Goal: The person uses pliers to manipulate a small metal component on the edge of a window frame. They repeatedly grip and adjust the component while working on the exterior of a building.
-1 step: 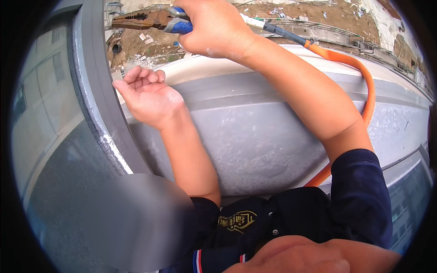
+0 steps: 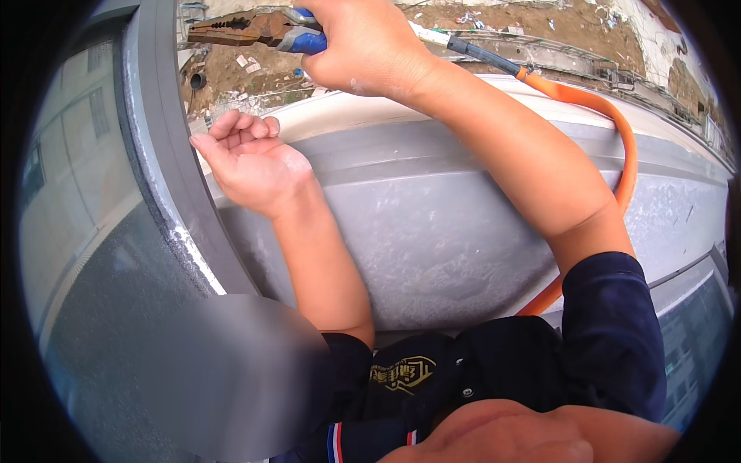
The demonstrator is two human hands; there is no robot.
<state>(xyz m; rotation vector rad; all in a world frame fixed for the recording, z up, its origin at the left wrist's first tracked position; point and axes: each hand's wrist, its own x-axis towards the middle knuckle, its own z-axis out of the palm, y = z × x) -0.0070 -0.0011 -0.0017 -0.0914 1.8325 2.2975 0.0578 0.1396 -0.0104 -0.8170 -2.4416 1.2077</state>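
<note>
Combination pliers [image 2: 258,31] with rusty jaws and blue-and-grey handles are at the top left. My right hand [image 2: 367,50] is closed around their handles, and the jaws point left, toward the grey window frame [image 2: 166,116]. The upper edge of the picture cuts off part of this hand. Lower down, my left hand [image 2: 258,166] is turned palm up with its fingers loosely curled and nothing in them. Its thumb tip is at the frame's edge; whether it touches, I cannot tell.
An orange hose or cable [image 2: 602,108] with a dark and white end runs behind my right forearm. Below my arms is a dusty grey ledge [image 2: 432,239]. Glass [image 2: 85,208] fills the left side. Far below lies bare ground [image 2: 502,19] with scattered debris.
</note>
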